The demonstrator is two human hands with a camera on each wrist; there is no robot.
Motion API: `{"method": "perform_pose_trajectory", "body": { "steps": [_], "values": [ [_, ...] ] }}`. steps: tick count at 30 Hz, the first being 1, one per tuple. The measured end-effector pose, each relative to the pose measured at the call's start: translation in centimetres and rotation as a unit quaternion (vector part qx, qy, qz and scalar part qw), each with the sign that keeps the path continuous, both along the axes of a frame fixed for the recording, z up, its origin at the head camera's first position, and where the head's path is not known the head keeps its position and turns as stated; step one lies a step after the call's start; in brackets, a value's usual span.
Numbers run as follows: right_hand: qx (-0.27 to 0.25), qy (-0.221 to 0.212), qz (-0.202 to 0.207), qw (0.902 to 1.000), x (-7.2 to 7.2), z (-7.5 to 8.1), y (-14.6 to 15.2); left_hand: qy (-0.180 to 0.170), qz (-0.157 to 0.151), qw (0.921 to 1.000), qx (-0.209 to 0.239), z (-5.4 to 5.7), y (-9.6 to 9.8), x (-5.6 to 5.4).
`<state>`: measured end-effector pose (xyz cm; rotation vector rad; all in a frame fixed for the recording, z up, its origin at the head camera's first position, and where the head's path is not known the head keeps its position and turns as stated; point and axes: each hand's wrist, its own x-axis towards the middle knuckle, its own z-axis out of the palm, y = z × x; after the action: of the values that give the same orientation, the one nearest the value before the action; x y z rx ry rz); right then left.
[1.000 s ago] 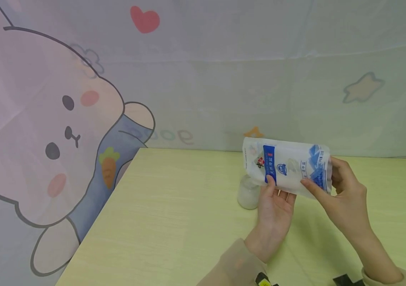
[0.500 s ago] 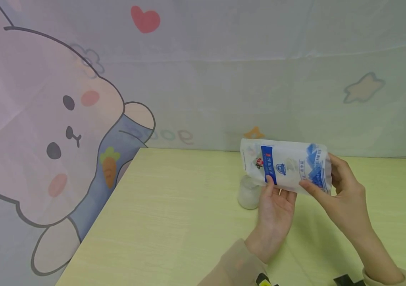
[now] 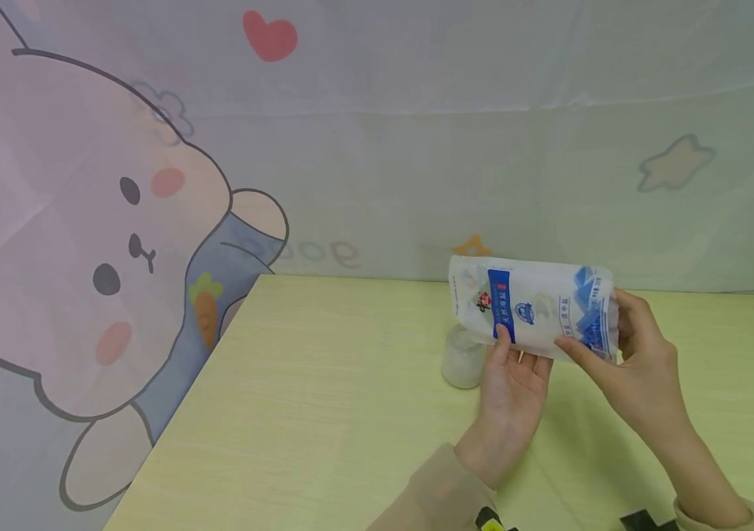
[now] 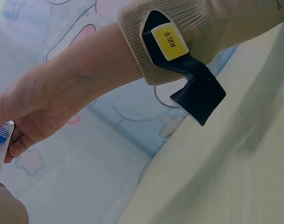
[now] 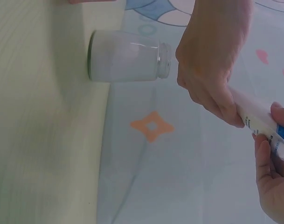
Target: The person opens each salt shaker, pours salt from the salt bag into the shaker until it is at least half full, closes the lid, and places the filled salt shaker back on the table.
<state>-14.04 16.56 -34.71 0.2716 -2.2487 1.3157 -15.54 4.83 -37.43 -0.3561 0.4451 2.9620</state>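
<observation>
A white and blue bag of salt (image 3: pixel 539 306) lies lengthwise in the air between both hands, its printed front towards the head view. My left hand (image 3: pixel 512 391) supports its lower edge, thumb on the front and fingers behind. At the right end, my right hand (image 3: pixel 645 361) grips the bag, thumb in front; its other fingers are mostly hidden. Below the bag's left part stands a glass jar (image 3: pixel 461 361) with whitish contents, partly covered by the left hand. The right wrist view shows the jar (image 5: pixel 125 56) standing apart from the bag (image 5: pixel 253 109).
A pale wooden table (image 3: pixel 297 383) stretches beneath the hands. Behind it hangs a printed cloth (image 3: pixel 383 147) with a cartoon rabbit, a heart and stars. Dark straps with yellow labels (image 4: pixel 169 41) sit at the wrists.
The bag has shifted very slightly left and back in the hands. Both hands stay almost in place, and the jar has not moved. The backdrop sways a little at the left.
</observation>
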Motion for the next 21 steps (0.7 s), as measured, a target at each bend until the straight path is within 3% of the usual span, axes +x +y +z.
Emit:
{"method": "perform_pose_trajectory", "body": {
  "steps": [21],
  "values": [
    [-0.002, 0.019, 0.01, 0.9998, 0.37, 0.09, -0.32, 0.007, -0.016, 0.9999, -0.002, 0.03, -0.22, 0.31]
  ]
}}
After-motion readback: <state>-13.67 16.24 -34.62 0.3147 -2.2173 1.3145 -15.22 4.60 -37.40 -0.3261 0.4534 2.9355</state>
